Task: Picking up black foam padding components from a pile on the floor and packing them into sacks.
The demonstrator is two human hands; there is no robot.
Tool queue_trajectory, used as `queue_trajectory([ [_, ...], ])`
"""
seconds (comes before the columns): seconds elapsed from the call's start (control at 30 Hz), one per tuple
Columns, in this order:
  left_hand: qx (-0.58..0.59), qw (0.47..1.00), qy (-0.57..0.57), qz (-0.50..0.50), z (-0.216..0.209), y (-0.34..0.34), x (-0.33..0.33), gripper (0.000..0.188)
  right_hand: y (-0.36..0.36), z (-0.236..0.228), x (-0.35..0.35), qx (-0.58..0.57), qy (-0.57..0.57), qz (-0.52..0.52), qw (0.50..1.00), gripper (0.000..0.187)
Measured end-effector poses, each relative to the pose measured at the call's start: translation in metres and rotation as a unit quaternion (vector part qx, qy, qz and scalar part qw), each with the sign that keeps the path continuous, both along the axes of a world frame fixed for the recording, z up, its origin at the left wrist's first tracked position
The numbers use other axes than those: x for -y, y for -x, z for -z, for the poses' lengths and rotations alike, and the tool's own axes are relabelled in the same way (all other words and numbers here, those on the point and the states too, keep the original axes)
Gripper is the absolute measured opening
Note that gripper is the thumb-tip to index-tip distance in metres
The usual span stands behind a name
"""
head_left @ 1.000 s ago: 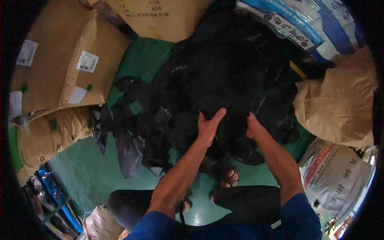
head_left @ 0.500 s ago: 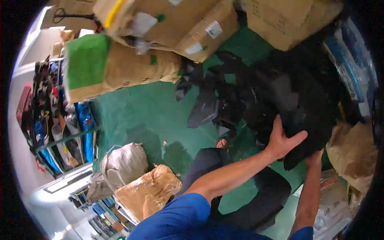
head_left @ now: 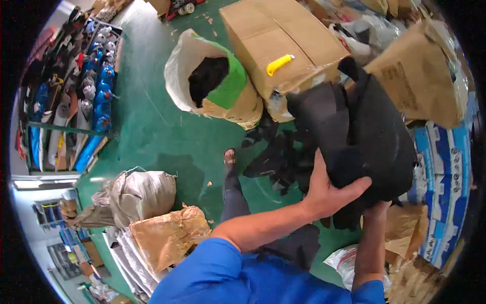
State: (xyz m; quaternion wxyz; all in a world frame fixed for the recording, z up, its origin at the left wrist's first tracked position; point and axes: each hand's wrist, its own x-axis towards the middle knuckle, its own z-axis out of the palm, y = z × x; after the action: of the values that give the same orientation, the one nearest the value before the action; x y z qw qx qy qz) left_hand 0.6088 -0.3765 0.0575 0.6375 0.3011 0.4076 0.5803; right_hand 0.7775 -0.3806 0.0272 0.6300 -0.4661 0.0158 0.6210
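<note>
A thick bundle of black sheet pieces [head_left: 379, 142], looking like cut fabric or thin foam, is held between my two hands above the floor. My left hand [head_left: 329, 190] presses on its near left side, thumb and forefinger spread against it. From below, my right hand [head_left: 377, 209] grips the near lower edge; most of its fingers are hidden beneath the bundle. The bundle's top flaps fold over and overlap the edge of a cardboard box [head_left: 253, 30]. More black scraps [head_left: 268, 164] lie loose on the green floor, left of the bundle.
On the box lies a yellow-handled cutter [head_left: 280, 65]. Beside it stands an open white-and-green sack [head_left: 177, 76] with black material inside. A rack of rolls [head_left: 71, 101] is far left. A tied sack [head_left: 144, 195] and a wrapped package [head_left: 169, 235] sit at near left; blue-and-white packs [head_left: 440, 177] at right.
My hands have lifted the black bundle off the pile on the floor, toward the box. The view has swung, and the sack's open mouth and the cutter now show fully.
</note>
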Motion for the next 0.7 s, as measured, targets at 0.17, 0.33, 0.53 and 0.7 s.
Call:
queue_trajectory([
  [0.17, 0.029, 0.996, -0.086, -0.021, -0.070, 0.136, -0.060, 0.067, 0.096, -0.041, -0.075, 0.040, -0.259, -0.256, 0.930, 0.065],
  [0.33, -0.109, 0.968, -0.226, 0.003, -0.086, 0.268, -0.133, 0.045, 0.204, -0.040, -0.150, 0.165, -0.291, -0.335, 0.881, 0.064],
  [0.53, 0.008, 0.992, -0.062, 0.107, -0.108, 0.377, -0.174, 0.030, 0.309, -0.016, -0.250, 0.304, -0.314, -0.398, 0.807, 0.063],
  [0.7, 0.002, 0.993, -0.116, 0.029, -0.020, 0.424, -0.172, 0.034, 0.387, 0.022, -0.252, 0.409, -0.335, -0.449, 0.721, 0.062],
])
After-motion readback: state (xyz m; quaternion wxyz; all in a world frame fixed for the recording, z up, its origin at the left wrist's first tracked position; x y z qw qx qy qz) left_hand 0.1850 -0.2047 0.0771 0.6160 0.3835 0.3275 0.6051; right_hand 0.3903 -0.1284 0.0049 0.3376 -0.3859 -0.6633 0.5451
